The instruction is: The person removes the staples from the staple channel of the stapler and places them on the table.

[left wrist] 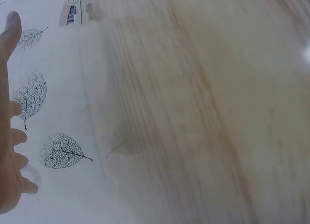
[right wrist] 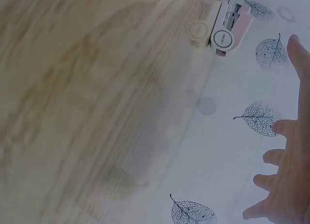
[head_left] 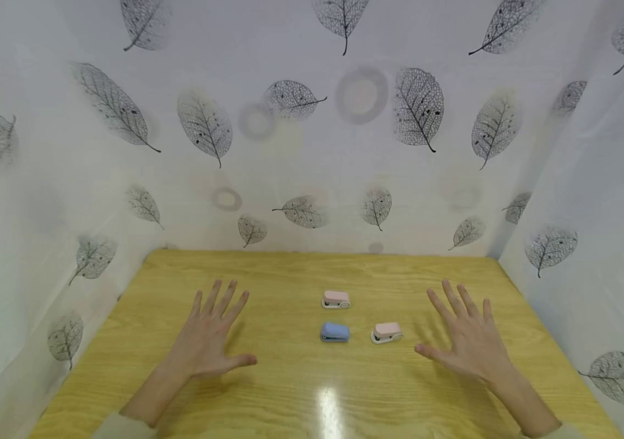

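Three small staplers lie on the wooden table (head_left: 279,274): a pink stapler (head_left: 336,299) at the centre, a blue stapler (head_left: 335,332) just in front of it, and a second pink stapler (head_left: 386,333) to the blue one's right. My left hand (head_left: 208,335) is spread open, palm down, to the left of them and holds nothing. My right hand (head_left: 468,338) is spread the same way to their right, nearest the second pink stapler (right wrist: 223,28). In the wrist views, the left hand (left wrist: 9,137) and right hand (right wrist: 290,161) show straight fingers, and a pale stapler (left wrist: 77,10) sits at the top.
White sheeting printed with grey leaves (head_left: 312,152) walls the table at the back and on both sides. Light glares off the table's near middle (head_left: 328,408). Bare wood lies between the hands and the front edge.
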Tool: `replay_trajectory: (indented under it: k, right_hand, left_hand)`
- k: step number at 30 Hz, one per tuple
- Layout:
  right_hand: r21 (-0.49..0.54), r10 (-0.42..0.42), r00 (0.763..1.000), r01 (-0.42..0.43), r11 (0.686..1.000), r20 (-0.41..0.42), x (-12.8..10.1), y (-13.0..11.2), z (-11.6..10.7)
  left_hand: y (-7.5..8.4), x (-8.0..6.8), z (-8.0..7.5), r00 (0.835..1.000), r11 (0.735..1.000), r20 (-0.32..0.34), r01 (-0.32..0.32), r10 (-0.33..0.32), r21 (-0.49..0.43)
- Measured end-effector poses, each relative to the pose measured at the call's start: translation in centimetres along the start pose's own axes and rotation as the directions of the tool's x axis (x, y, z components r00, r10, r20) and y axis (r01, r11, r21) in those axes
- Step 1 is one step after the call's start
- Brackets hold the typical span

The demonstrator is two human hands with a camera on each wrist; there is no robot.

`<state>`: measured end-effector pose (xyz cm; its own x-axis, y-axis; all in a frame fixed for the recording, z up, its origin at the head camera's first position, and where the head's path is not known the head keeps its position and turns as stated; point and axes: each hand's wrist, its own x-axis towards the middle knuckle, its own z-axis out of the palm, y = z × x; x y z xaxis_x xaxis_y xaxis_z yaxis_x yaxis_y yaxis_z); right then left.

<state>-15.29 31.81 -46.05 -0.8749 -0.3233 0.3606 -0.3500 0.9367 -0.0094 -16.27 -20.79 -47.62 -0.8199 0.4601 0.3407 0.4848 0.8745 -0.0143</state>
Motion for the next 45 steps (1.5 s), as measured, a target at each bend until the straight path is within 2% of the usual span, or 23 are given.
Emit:
replay_trajectory:
  k: [15,22,25,34,41,45]
  right_hand:
    - [0.024,0.005,1.0,-0.005,1.0,-0.013,-0.3,-0.4,0.3]
    - [-0.001,-0.043,0.998,0.043,0.999,-0.047,0.0,-1.0,0.7]
    - [-0.004,-0.062,0.996,0.062,0.998,-0.06,0.6,-1.5,0.8]
    - [0.039,-0.128,0.992,0.128,0.991,0.005,2.7,-4.2,1.1]
    - [0.048,-0.227,0.973,0.228,0.972,-0.032,4.2,-6.5,2.0]
    - [0.028,-0.279,0.96,0.279,0.96,-0.019,4.9,-7.6,2.5]
  left_hand:
    - [0.1,-0.1,-0.1,1.0,1.0,0.002,-0.008,0.008,-0.001]
    - [0.7,0.2,0.1,0.998,0.999,0.031,-0.047,0.046,0.015]
    - [1.3,0.8,0.3,0.997,0.998,0.04,-0.06,0.06,-0.007]
    - [3.2,3.4,0.7,0.992,0.993,0.062,-0.109,0.112,-0.043]
    - [4.8,5.2,1.5,0.98,0.986,0.111,-0.162,0.165,-0.038]
    - [5.8,6.1,1.9,0.969,0.979,0.146,-0.196,0.201,-0.048]
